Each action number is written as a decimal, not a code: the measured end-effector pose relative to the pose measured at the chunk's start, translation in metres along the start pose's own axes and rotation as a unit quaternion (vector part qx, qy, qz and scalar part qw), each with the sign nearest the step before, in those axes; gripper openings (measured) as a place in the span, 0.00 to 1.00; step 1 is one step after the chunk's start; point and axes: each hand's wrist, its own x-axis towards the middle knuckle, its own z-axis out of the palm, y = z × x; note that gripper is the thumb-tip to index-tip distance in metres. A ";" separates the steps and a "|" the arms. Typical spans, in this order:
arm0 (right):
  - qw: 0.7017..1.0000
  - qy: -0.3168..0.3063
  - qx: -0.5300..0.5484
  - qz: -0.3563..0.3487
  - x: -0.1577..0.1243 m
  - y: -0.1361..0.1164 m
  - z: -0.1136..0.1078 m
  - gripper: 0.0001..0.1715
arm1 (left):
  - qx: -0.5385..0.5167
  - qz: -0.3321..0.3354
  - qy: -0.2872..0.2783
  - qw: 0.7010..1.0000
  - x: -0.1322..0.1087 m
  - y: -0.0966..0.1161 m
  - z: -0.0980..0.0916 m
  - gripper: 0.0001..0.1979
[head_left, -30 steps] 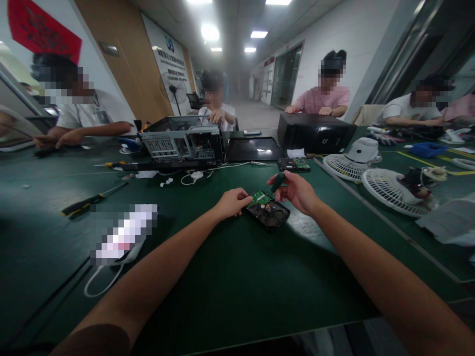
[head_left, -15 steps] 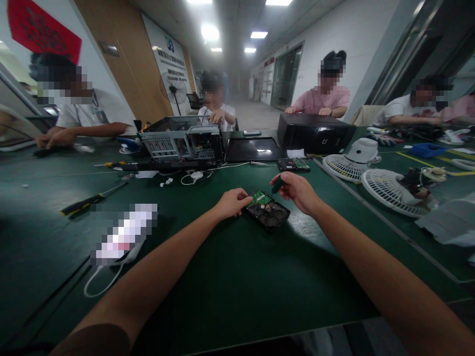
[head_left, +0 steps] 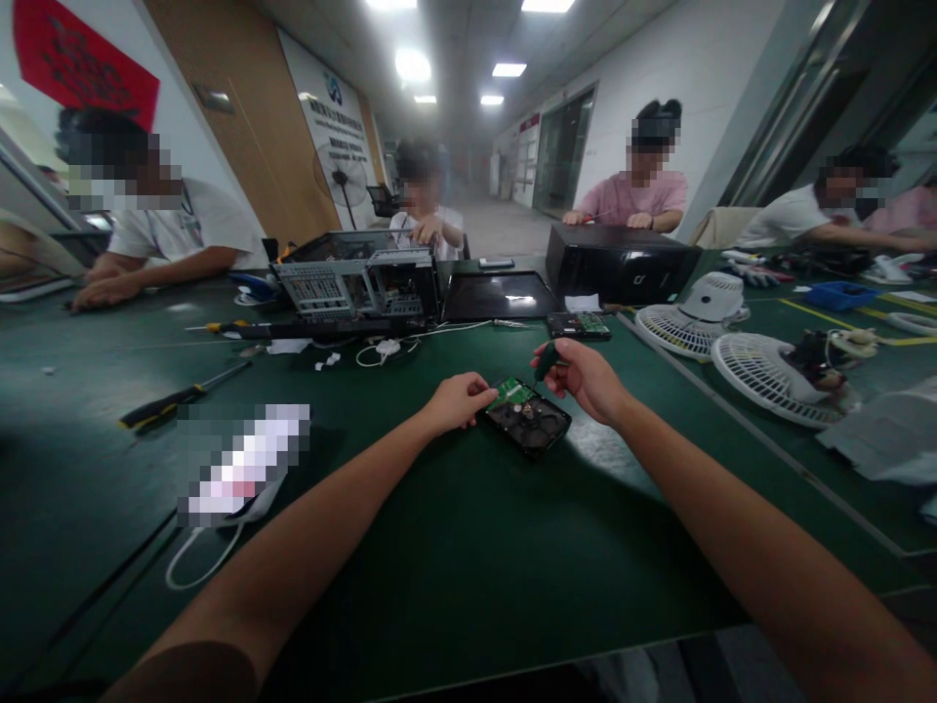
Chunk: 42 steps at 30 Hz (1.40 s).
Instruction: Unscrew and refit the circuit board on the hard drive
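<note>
A hard drive [head_left: 528, 422] lies on the green table in front of me, its green circuit board facing up at the far left end. My left hand [head_left: 461, 400] grips its left edge, thumb against the board side. In my right hand [head_left: 584, 377] is a screwdriver [head_left: 546, 362] with a dark green handle, held tilted over the drive. Its thin shaft points down to the board's right edge; whether the tip touches a screw is too small to tell.
An opened computer case [head_left: 358, 278], a dark panel [head_left: 501, 295], a second drive [head_left: 579, 325] and a black case [head_left: 622, 264] stand beyond. White fan parts [head_left: 768, 376] lie right; a screwdriver [head_left: 165, 404] and a blurred-out phone [head_left: 245, 464] lie left. Several people sit around the table.
My hands and the hard drive stay almost in place; the screwdriver handle stands slightly differently. The person at the far left has shifted their arms.
</note>
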 end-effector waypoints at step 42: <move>0.997 -0.040 0.036 0.049 -0.004 -0.013 0.002 0.17 | 0.010 -0.004 0.004 1.000 0.000 0.000 0.000 0.17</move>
